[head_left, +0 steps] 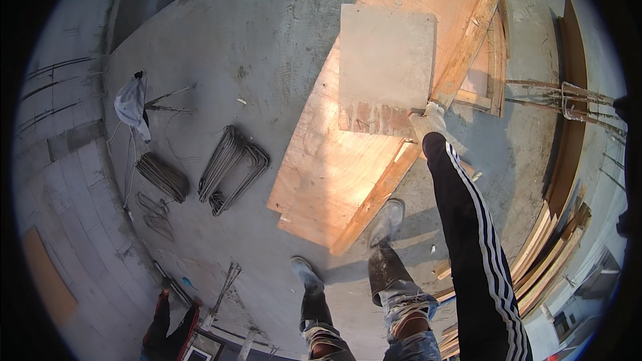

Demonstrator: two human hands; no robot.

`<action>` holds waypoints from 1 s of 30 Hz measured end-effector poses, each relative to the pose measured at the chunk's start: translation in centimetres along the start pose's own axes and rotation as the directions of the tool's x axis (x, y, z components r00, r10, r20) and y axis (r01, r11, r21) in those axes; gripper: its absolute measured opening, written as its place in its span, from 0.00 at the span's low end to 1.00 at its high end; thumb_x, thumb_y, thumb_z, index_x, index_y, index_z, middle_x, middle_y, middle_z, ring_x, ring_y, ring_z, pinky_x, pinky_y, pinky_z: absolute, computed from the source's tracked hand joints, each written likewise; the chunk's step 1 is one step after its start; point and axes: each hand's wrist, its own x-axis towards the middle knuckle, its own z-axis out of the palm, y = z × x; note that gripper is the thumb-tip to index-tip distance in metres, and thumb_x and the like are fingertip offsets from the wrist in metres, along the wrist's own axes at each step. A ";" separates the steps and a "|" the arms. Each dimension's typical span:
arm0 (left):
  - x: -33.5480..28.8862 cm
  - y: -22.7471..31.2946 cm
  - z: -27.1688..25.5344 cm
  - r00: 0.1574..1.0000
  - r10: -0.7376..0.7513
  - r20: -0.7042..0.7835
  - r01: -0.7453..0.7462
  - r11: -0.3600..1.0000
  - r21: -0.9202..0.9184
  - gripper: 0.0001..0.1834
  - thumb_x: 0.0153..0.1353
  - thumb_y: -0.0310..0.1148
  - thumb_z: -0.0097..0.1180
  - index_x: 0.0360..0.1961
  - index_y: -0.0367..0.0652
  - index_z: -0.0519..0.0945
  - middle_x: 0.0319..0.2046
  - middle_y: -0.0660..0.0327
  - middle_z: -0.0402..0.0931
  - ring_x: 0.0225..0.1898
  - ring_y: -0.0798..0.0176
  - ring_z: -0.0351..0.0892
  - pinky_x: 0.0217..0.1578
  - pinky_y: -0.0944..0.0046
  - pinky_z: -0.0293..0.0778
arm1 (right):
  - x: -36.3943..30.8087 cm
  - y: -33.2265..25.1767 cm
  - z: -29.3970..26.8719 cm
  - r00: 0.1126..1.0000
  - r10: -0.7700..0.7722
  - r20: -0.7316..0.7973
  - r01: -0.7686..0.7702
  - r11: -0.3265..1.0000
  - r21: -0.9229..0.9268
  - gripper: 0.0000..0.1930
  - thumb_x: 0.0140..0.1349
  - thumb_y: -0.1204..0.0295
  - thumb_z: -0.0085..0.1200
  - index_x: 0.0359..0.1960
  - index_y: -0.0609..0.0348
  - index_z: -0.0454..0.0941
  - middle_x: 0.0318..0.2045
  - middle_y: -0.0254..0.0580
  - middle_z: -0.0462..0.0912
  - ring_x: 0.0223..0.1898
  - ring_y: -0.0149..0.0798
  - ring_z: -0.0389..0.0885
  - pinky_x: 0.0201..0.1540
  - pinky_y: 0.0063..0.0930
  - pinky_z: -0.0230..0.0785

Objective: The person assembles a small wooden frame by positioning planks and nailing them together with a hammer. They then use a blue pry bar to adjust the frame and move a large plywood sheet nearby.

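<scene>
The right hand [430, 122], which wears a pale glove, is closed on the edge of a gray board [388, 60], near its lower right corner. The left hand is out of the view, so I cannot tell its state. The gray board is almost square, and along its lower edge there are reddish-brown worn marks. It is located in front of the person, over the middle part of a large plywood sheet [321, 174]; I cannot tell if the two are lying flat together. The plywood sheet is set at a slant on the concrete floor [267, 247], and sunlight falls over a part of it.

Near the lower end of this sheet stand the person's two boots, the right boot [388, 220] being closer to it than the left boot [304, 272]. At the left on the floor lie two bundles of bent metal rods, one bundle [234, 167] just beside the other bundle [162, 177]. Above them is a whitish bag [132, 103]. At the right side, long wooden strips [552, 254] lie in a pile. At the lower left, another person [160, 327] in dark clothes with red edges is partly visible.
</scene>
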 end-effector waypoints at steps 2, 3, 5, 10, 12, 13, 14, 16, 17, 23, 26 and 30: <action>-0.2 0.1 0.9 0.998 -0.043 0.043 0.044 0.999 -0.027 0.21 0.73 0.46 0.52 0.59 0.49 0.83 0.66 0.54 0.74 0.71 0.57 0.66 0.71 0.58 0.60 | 0.6 0.6 0.9 0.994 -0.014 -0.109 0.015 1.000 0.012 0.27 0.54 0.54 0.67 0.50 0.60 0.79 0.49 0.55 0.82 0.54 0.56 0.81 0.54 0.46 0.75; -0.1 0.4 1.3 0.996 -0.054 0.066 0.057 0.997 -0.043 0.21 0.73 0.46 0.52 0.60 0.49 0.83 0.68 0.53 0.73 0.72 0.57 0.64 0.72 0.58 0.58 | 0.8 0.8 1.3 0.997 0.064 -0.044 -0.059 0.994 0.093 0.28 0.52 0.54 0.68 0.49 0.62 0.80 0.45 0.56 0.83 0.52 0.58 0.82 0.53 0.46 0.75; 0.4 1.0 1.7 0.993 -0.056 0.101 0.064 0.995 -0.080 0.21 0.74 0.45 0.51 0.60 0.48 0.82 0.70 0.51 0.70 0.75 0.57 0.61 0.74 0.57 0.55 | 1.1 1.3 1.8 0.998 0.059 0.000 -0.059 0.990 0.132 0.25 0.54 0.58 0.68 0.47 0.62 0.80 0.41 0.51 0.83 0.46 0.54 0.84 0.49 0.42 0.76; 1.2 4.2 1.0 0.988 0.120 -0.093 -0.140 0.959 -0.247 0.17 0.69 0.42 0.56 0.50 0.42 0.84 0.44 0.62 0.80 0.45 0.66 0.74 0.46 0.62 0.73 | -0.8 -0.9 1.7 0.892 0.102 0.441 -0.421 0.545 0.725 0.13 0.60 0.73 0.67 0.44 0.58 0.79 0.36 0.35 0.82 0.36 0.32 0.81 0.35 0.27 0.73; 1.3 7.1 0.4 0.980 0.157 -0.124 -0.182 0.956 -0.228 0.16 0.68 0.40 0.58 0.49 0.41 0.84 0.39 0.64 0.82 0.39 0.67 0.77 0.40 0.62 0.76 | -3.8 -3.4 1.2 0.928 -0.057 0.369 -0.293 0.499 0.815 0.14 0.61 0.71 0.67 0.45 0.60 0.78 0.38 0.35 0.82 0.37 0.33 0.78 0.39 0.28 0.72; 1.5 9.2 0.1 0.981 0.156 -0.118 -0.176 0.967 -0.182 0.16 0.67 0.39 0.58 0.49 0.41 0.83 0.39 0.64 0.82 0.39 0.67 0.78 0.40 0.62 0.76 | -6.0 -4.7 0.5 0.950 -0.097 0.295 -0.179 0.605 0.776 0.14 0.62 0.70 0.66 0.44 0.60 0.77 0.38 0.35 0.81 0.38 0.34 0.78 0.40 0.29 0.72; 1.4 11.7 -0.2 0.980 0.161 -0.114 -0.176 0.974 -0.139 0.16 0.67 0.38 0.57 0.50 0.40 0.83 0.39 0.64 0.83 0.39 0.67 0.78 0.40 0.62 0.76 | -8.5 -6.4 -0.3 0.965 -0.222 0.143 0.031 0.634 0.773 0.13 0.63 0.68 0.65 0.42 0.61 0.76 0.36 0.36 0.80 0.37 0.35 0.77 0.41 0.30 0.71; 0.7 18.1 0.0 0.940 0.275 -0.201 -0.309 0.937 -0.164 0.18 0.65 0.37 0.58 0.52 0.39 0.82 0.40 0.63 0.83 0.42 0.67 0.78 0.46 0.62 0.76 | -12.7 -10.0 -3.4 0.926 -0.377 -0.027 0.334 0.782 0.527 0.16 0.65 0.63 0.62 0.35 0.63 0.72 0.31 0.45 0.75 0.34 0.45 0.75 0.39 0.37 0.70; 0.4 22.2 0.4 0.916 0.354 -0.190 -0.402 0.813 -0.421 0.20 0.65 0.36 0.58 0.55 0.40 0.82 0.47 0.59 0.83 0.50 0.66 0.78 0.54 0.63 0.74 | -15.3 -11.3 -5.7 0.878 -0.459 -0.135 0.473 0.791 0.388 0.15 0.65 0.61 0.59 0.34 0.61 0.71 0.30 0.51 0.72 0.33 0.52 0.76 0.38 0.41 0.70; -14.0 48.5 -1.6 0.454 0.856 -0.247 -0.795 0.264 -0.547 0.34 0.71 0.45 0.61 0.69 0.33 0.68 0.57 0.51 0.78 0.60 0.58 0.77 0.61 0.58 0.71 | -32.7 -17.8 -20.6 0.660 -0.734 -0.158 0.749 0.627 0.213 0.08 0.50 0.73 0.62 0.31 0.55 0.76 0.31 0.45 0.78 0.31 0.53 0.82 0.32 0.44 0.75; -24.6 55.0 -4.5 0.233 0.947 -0.220 -0.802 0.059 -0.594 0.47 0.67 0.51 0.64 0.78 0.43 0.55 0.69 0.52 0.66 0.65 0.56 0.73 0.62 0.54 0.72 | -42.4 -19.7 -26.8 0.523 -0.847 -0.097 0.852 0.513 0.109 0.10 0.44 0.72 0.63 0.29 0.53 0.77 0.32 0.43 0.78 0.32 0.50 0.81 0.34 0.46 0.73; -32.5 52.3 -10.9 0.225 0.963 -0.149 -0.913 0.155 -0.378 0.32 0.68 0.46 0.62 0.67 0.45 0.67 0.53 0.61 0.76 0.51 0.62 0.81 0.44 0.59 0.83 | -54.5 -21.9 -32.5 0.405 -0.911 -0.075 0.913 0.400 0.077 0.11 0.40 0.71 0.63 0.29 0.52 0.77 0.34 0.42 0.79 0.34 0.50 0.80 0.36 0.49 0.70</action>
